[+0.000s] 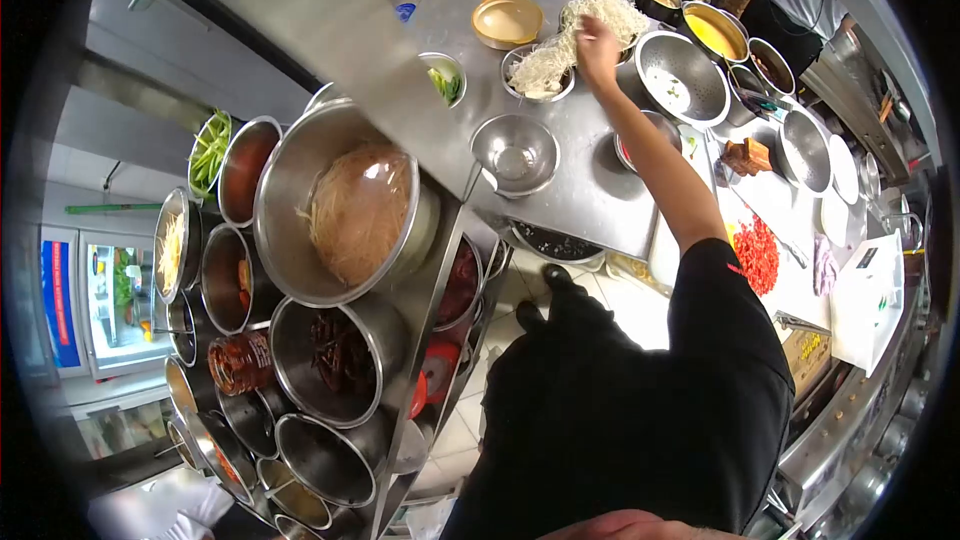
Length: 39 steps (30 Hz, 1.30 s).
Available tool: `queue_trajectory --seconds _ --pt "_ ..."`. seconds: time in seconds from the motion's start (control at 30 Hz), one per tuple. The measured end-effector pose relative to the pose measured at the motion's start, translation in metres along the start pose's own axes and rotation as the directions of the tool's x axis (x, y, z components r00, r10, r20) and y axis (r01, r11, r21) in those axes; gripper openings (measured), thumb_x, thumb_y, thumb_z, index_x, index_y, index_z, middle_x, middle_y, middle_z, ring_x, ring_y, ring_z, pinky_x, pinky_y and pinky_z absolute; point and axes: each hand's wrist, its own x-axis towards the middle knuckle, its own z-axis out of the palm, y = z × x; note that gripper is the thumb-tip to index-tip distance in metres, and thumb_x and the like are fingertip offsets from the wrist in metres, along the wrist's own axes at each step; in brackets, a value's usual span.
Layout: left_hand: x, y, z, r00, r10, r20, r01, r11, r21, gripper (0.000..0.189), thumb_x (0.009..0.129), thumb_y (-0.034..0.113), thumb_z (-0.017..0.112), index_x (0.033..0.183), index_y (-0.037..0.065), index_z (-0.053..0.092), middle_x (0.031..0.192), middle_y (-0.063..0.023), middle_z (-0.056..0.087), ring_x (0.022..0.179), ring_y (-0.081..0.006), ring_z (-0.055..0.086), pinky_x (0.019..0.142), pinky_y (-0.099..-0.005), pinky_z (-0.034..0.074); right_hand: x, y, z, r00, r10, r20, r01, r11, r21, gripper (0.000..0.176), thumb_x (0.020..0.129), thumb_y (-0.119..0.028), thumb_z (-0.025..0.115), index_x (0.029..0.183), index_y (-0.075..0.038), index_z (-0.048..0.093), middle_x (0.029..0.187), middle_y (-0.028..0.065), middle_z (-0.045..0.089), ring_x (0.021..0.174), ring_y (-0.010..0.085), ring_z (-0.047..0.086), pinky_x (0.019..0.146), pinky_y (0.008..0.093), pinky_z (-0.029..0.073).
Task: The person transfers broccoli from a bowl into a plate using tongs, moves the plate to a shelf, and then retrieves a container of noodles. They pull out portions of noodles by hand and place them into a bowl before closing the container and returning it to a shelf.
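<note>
My right hand is over a heap of pale, thin strands at the top of the metal table. Its fingers are curled and slightly blurred, closed on some strands. Just left of it, a metal bowl holds more of the strands, which hang over its rim and run up toward the heap. Below that stands an empty-looking steel bowl. My left hand does not show.
A yellowish bowl and a bowl of green leaves stand left. To the right are a perforated colander, a bowl of yellow liquid and chopped red pieces. Large steel pots line the left shelf.
</note>
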Motion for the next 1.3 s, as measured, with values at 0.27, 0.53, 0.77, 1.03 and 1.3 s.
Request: queue_trajectory --seconds 0.27,0.53,0.77,1.03,1.3 --pt "-0.037 0.050 0.024 0.995 -0.093 -0.026 0.093 0.996 -0.018 0.032 0.062 0.024 0.070 0.079 -0.001 0.059 0.072 -0.0183 0.061 0.068 -0.0388 0.060 0.062 -0.0444 0.047 0.046 0.067 0.166 0.850 0.270 0.453 0.142 0.710 -0.689 0.035 0.072 -0.022 0.058 0.097 0.002 0.061 0.118 0.0215 0.052 0.106 0.0300 0.054 0.085 0.0398 0.045" --pt "-0.072 0.084 0.053 0.981 -0.188 -0.052 0.185 0.981 -0.054 0.032 0.061 0.023 0.069 0.079 -0.001 0.059 0.072 -0.0185 0.061 0.068 -0.0389 0.059 0.062 -0.0442 0.047 0.075 0.077 0.197 0.757 0.480 0.442 -0.201 0.816 -0.542 0.048 0.074 -0.028 0.053 0.111 0.001 0.056 0.115 0.0198 0.055 0.103 0.0326 0.055 0.088 0.0405 0.042" --pt "-0.069 0.095 0.057 0.992 -0.106 -0.069 0.106 0.994 -0.012 0.032 0.061 0.022 0.069 0.079 -0.001 0.059 0.072 -0.0186 0.061 0.068 -0.0389 0.059 0.062 -0.0440 0.047 0.073 0.033 0.146 0.647 0.286 0.707 -0.737 0.473 0.483 0.051 0.081 0.002 0.039 0.131 0.005 0.028 0.121 0.0216 0.048 0.110 0.0333 0.050 0.090 0.0404 0.043" --pt "-0.021 0.068 0.048 0.945 0.311 0.102 -0.325 0.929 0.177 0.031 0.060 0.022 0.069 0.079 -0.002 0.059 0.072 -0.0188 0.060 0.068 -0.0390 0.059 0.062 -0.0437 0.047 -0.062 -0.055 -0.090 0.694 -0.251 0.675 -0.525 0.465 0.713 0.023 0.086 -0.010 0.050 0.105 0.001 0.055 0.094 0.0146 0.063 0.083 0.0240 0.062 0.072 0.0338 0.051" --pt "0.001 0.093 0.093 0.706 0.637 0.310 -0.707 0.655 0.266 0.031 0.060 0.021 0.068 0.080 -0.002 0.059 0.072 -0.0190 0.060 0.068 -0.0390 0.059 0.062 -0.0435 0.047 -0.206 -0.088 -0.467 0.639 -0.117 0.760 0.006 0.989 0.147 0.020 0.083 -0.014 0.059 0.100 -0.004 0.062 0.091 0.0075 0.065 0.084 0.0172 0.062 0.077 0.0294 0.048"
